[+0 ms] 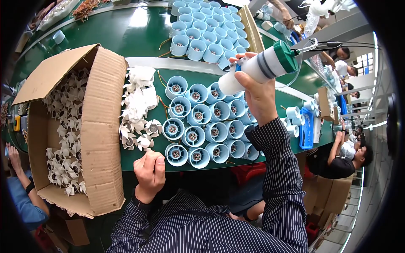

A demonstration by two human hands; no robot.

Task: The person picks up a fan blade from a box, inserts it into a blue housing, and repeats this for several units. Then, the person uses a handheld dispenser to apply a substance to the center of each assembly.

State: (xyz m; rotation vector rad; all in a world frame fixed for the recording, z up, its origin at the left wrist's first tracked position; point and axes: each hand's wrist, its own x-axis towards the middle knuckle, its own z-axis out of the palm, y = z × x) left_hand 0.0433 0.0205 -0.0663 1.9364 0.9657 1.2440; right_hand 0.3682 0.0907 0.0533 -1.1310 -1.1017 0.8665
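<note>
My right hand is raised over the right part of the bench, wrapped round a white electric screwdriver with a green cap and dark bands. The tool is tilted and hangs from a metal hook. Below and left of it, several light-blue round housings stand in rows, open side up, with small motors inside. My left hand is closed in a fist at the bench's front edge, near loose white fan blades. Whatever it may hold is hidden.
An open cardboard box full of white fan blades stands at the left. More blue housings fill the far side beyond a pale rail. A blue bin lies at the right. Other people work along the right and left.
</note>
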